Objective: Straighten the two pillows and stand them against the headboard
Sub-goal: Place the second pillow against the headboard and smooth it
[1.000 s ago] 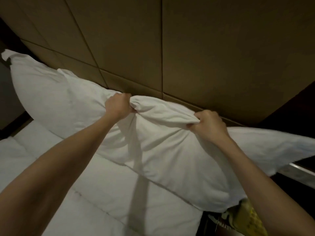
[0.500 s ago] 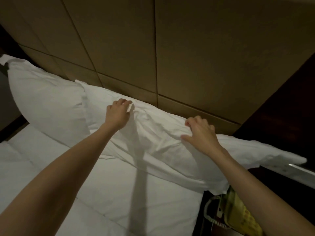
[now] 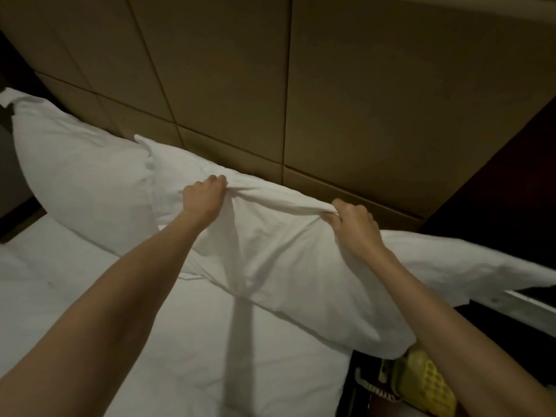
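Two white pillows lie along the tan panelled headboard [image 3: 346,100]. The left pillow [image 3: 81,173] leans against the headboard at the far left. The right pillow [image 3: 288,260] is in front of me, and its right end hangs past the bed's edge. My left hand [image 3: 206,195] is closed on a bunch of fabric at the right pillow's top edge. My right hand [image 3: 352,224] pinches the same top edge further right. The fabric is pulled taut between the two hands.
The white bed sheet [image 3: 150,341] spreads below the pillows. To the right of the bed stands a dark nightstand [image 3: 511,320] with a yellow telephone [image 3: 427,383] low at its side. Dark wood panelling [image 3: 511,176] borders the headboard on the right.
A second ago both hands gripped the right pillow's top edge. Half a second ago they opened and lay flat on the lowered pillow. Now they have closed on its top edge again.
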{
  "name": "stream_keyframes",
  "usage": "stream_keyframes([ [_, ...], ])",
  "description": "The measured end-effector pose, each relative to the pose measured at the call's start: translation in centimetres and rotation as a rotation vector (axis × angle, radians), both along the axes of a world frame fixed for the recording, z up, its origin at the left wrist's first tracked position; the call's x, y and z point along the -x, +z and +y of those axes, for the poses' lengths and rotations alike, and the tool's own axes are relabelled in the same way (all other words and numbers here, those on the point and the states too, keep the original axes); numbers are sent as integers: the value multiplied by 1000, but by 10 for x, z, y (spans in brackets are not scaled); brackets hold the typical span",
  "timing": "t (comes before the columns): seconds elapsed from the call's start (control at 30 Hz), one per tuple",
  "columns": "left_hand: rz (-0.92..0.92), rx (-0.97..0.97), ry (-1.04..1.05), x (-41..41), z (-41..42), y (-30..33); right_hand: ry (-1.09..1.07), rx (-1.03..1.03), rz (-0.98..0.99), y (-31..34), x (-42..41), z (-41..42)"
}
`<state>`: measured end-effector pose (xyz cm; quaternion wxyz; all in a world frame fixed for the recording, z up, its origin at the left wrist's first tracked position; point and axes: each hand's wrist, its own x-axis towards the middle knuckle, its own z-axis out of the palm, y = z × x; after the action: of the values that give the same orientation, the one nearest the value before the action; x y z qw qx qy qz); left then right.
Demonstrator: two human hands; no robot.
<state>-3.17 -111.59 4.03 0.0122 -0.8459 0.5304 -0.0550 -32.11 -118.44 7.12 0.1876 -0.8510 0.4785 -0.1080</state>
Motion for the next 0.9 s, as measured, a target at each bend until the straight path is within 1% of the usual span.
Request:
stream_keyframes([
  [0.1,75,103,18,3,0,0,-7,-15,-47,3,-1,4],
  [0.17,126,195,56,-1,1,3,-17,39,-79,6,-7,2],
  [0.23,166,266,63,-7,3,5,-74,98,-90,10,-12,-3],
  [0.3,211,244,19,-11,6,5,-145,110,-58,10,-10,-8],
  [0.33,246,202,-12,-13,9,3,-156,102,-4,8,-7,-9],
  [0.4,346,100,-58,-15,14,-3,-100,112,152,-1,0,-9],
  [0.43,393,70,-62,-17,17,-6,-66,131,209,-5,2,-9],
  [0.47,429,63,-52,-19,20,-10,-50,142,226,-8,2,-7],
  [0.63,553,231,106,-37,40,-16,10,116,94,-11,-22,3],
  [0.77,621,315,234,-58,68,-14,100,72,3,-11,-68,14],
  [0.83,614,346,267,-72,80,-12,153,63,-27,-13,-94,18],
  [0.9,570,352,287,-93,92,-9,224,69,-51,-14,-127,19],
])
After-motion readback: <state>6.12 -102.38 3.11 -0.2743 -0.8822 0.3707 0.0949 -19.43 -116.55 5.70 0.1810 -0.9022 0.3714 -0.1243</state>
